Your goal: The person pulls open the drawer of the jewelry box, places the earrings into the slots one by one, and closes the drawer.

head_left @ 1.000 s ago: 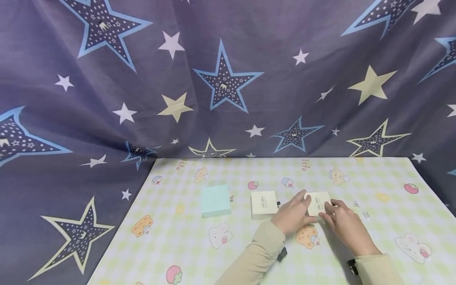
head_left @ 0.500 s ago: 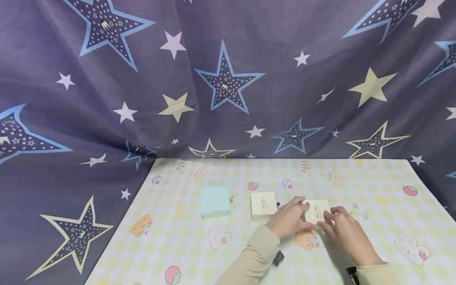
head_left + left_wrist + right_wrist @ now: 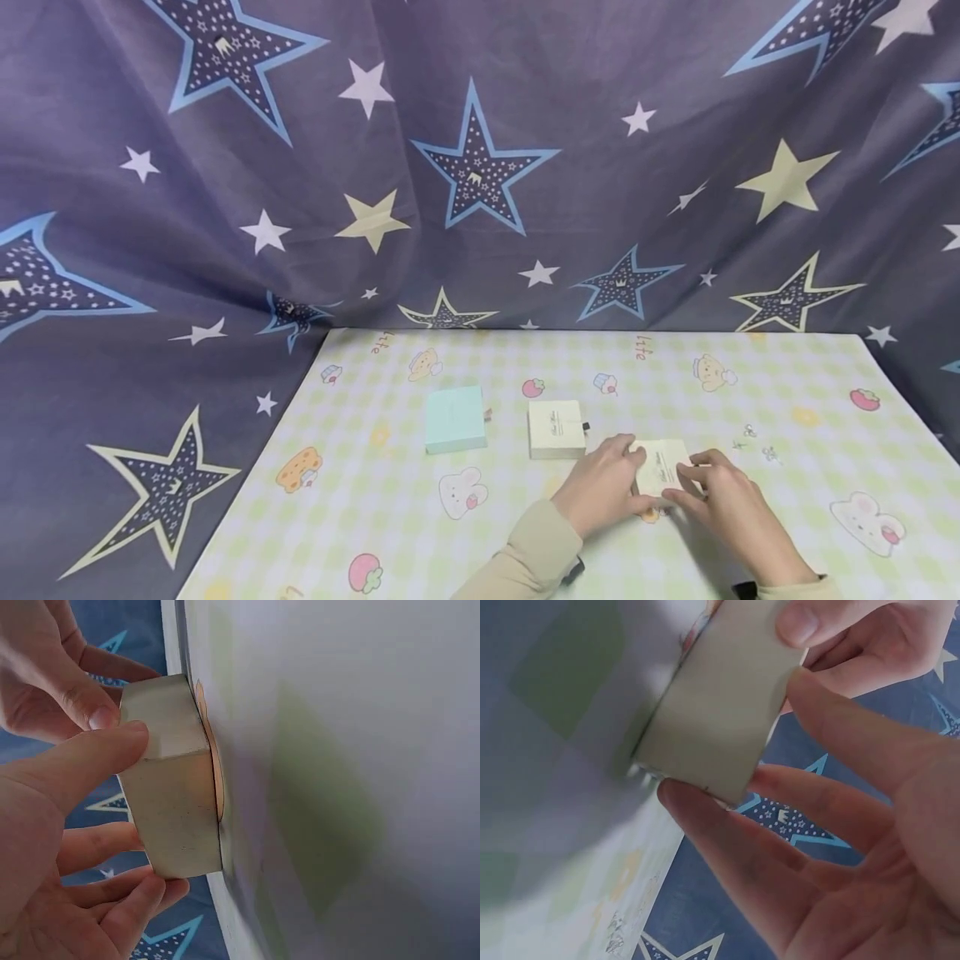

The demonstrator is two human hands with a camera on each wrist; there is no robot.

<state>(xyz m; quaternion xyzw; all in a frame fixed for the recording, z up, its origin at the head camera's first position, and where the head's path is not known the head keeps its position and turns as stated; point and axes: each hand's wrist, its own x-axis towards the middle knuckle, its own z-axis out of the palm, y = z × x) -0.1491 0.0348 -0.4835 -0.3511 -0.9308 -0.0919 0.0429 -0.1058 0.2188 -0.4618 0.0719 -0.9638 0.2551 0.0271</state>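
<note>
A small cream box [image 3: 662,469] with fine print on its lid lies on the checked table cloth [image 3: 787,383], held from both sides. My left hand [image 3: 611,483] grips its left side, with the thumb [image 3: 82,761] on one wall and the fingers [image 3: 120,900] curled round the other. My right hand [image 3: 708,487] pinches its right side between thumb [image 3: 832,712] and fingers [image 3: 727,832]. In the wrist views the cream box [image 3: 176,802] [image 3: 720,705] stands with its base against the cloth.
A second cream box [image 3: 557,429] sits just left of the hands, and a mint-green box [image 3: 455,419] further left. Small silver trinkets [image 3: 759,442] lie to the right. Star-patterned fabric [image 3: 480,167] hangs behind the table and drapes down its left side.
Both hands have drawn the cream box nearer to me across the cloth. The other two boxes have stayed in place.
</note>
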